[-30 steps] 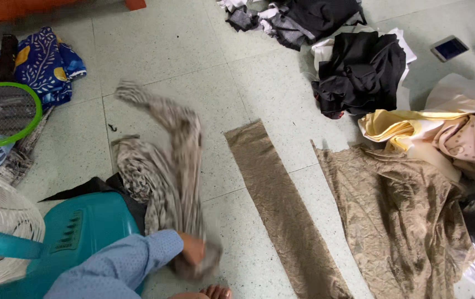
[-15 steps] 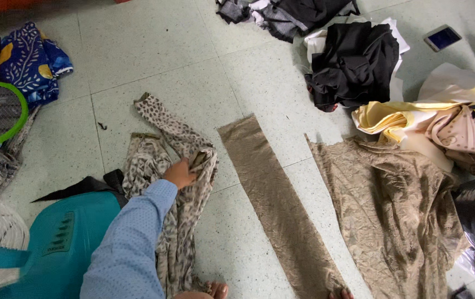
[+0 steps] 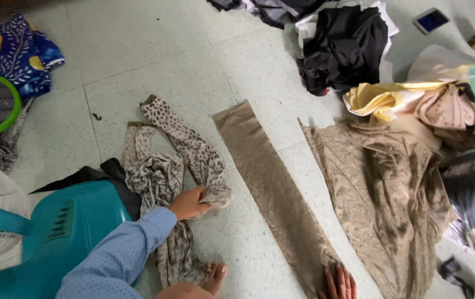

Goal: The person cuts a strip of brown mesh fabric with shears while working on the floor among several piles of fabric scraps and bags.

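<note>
Two hands show on the tiled floor (image 3: 154,66). One hand (image 3: 189,203), in a blue sleeve (image 3: 118,257) reaching in from the left side, has its grip pinching a fold of the leopard-print scarf (image 3: 185,144), which lies crumpled on the floor beside a teal fan base (image 3: 65,221). The other hand (image 3: 339,282) lies flat with fingers spread, pressing the near end of a long tan cloth strip (image 3: 265,177) just right of the scarf. A bare foot (image 3: 215,275) rests by the scarf's lower end. Farther right lies a wider tan cloth (image 3: 381,188), with a black garment (image 3: 345,47) and a yellow and pink pile of clothes (image 3: 431,102) beyond it.
</note>
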